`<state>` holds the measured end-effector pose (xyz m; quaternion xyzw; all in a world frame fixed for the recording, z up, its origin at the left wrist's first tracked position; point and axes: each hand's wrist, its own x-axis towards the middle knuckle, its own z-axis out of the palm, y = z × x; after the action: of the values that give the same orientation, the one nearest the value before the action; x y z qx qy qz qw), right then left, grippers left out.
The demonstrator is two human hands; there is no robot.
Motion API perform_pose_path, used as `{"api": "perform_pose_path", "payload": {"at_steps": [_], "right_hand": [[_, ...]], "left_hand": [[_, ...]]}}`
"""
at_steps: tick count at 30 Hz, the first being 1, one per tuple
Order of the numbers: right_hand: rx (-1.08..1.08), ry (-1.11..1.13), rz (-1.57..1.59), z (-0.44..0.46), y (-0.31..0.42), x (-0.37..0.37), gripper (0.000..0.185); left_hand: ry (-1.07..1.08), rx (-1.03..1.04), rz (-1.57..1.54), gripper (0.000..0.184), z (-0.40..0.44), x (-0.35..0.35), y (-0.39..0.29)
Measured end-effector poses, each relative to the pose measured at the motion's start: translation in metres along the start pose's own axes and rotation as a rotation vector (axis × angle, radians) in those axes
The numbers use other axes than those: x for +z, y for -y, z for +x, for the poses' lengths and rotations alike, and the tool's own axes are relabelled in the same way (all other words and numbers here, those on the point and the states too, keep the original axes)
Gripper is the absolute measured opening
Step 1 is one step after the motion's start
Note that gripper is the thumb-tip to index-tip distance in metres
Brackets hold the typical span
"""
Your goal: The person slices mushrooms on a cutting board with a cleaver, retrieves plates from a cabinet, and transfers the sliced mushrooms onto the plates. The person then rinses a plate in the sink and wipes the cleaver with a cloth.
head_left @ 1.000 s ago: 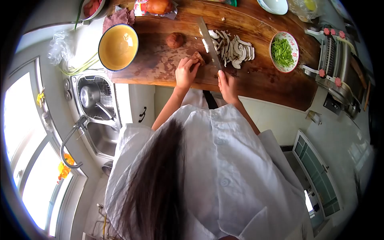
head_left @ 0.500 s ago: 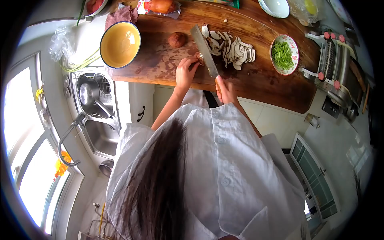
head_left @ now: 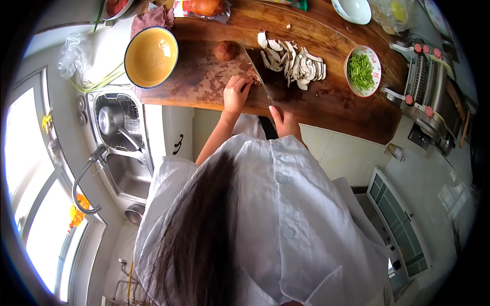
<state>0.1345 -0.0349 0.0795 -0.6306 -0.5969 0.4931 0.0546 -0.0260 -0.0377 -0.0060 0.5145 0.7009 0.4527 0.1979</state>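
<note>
My right hand (head_left: pixel 287 124) is closed on the handle of a kitchen knife (head_left: pixel 263 85), whose broad blade now shows almost edge-on. Against the blade's left side, the bent fingers of my left hand (head_left: pixel 236 95) hold a brown mushroom piece (head_left: pixel 253 76) down on the wooden board (head_left: pixel 199 71); fingertips partly hide it. A whole brown mushroom (head_left: pixel 226 51) lies just beyond my left hand. Right of the blade, many pale mushroom slices (head_left: pixel 301 65) are spread in a loose pile.
A yellow bowl (head_left: pixel 151 57) stands at the left, beside a sink (head_left: pixel 127 173). To the right are a bowl of cut green vegetables (head_left: pixel 368 57) and a metal machine with pink knobs (head_left: pixel 426 81). A white bowl (head_left: pixel 352 10) and a packaged item (head_left: pixel 204 7) sit at the back.
The knife has tipped from showing its flat side to standing nearly edge-on, shifting slightly left against the mushroom piece. My right hand has turned and lowered a little; my left hand stays almost in place.
</note>
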Motion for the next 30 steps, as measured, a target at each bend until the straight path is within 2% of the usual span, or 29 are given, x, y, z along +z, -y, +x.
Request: {"api": "perform_pose_path", "payload": {"at_steps": [3, 5, 6, 8, 12, 17, 20, 22, 30], "right_hand": [[0.037, 0.046, 0.048, 0.004, -0.006, 0.005, 0.045], [-0.118, -0.013, 0.072, 0.016, -0.009, 0.015, 0.045], [-0.12, -0.011, 0.071, 0.026, -0.012, 0.018, 0.045], [-0.057, 0.058, 0.2, 0.041, -0.016, 0.023, 0.045], [0.016, 0.051, 0.545, 0.024, 0.01, 0.007, 0.039], [0.125, 0.16, 0.504, 0.005, 0.025, -0.007, 0.038], [0.088, 0.127, 0.423, 0.003, 0.017, -0.001, 0.036], [-0.088, 0.022, 0.208, 0.003, 0.014, 0.001, 0.038], [0.148, 0.073, 0.474, -0.001, 0.02, -0.006, 0.038]], "left_hand": [[0.043, 0.008, 0.001, 0.009, 0.002, -0.003, 0.001], [0.029, 0.025, 0.002, 0.008, 0.001, -0.001, 0.004], [0.014, 0.045, 0.004, 0.007, 0.0, -0.001, 0.005], [0.034, 0.039, 0.01, 0.008, -0.002, -0.002, 0.003], [0.065, 0.012, -0.004, 0.01, 0.0, -0.007, 0.001], [0.0, 0.044, -0.036, 0.01, -0.001, -0.003, 0.006], [0.005, 0.029, -0.025, 0.008, -0.002, -0.002, 0.008], [0.019, 0.009, -0.012, 0.006, -0.003, -0.002, 0.008], [0.0, 0.009, -0.014, 0.005, -0.002, -0.003, 0.006]]}}
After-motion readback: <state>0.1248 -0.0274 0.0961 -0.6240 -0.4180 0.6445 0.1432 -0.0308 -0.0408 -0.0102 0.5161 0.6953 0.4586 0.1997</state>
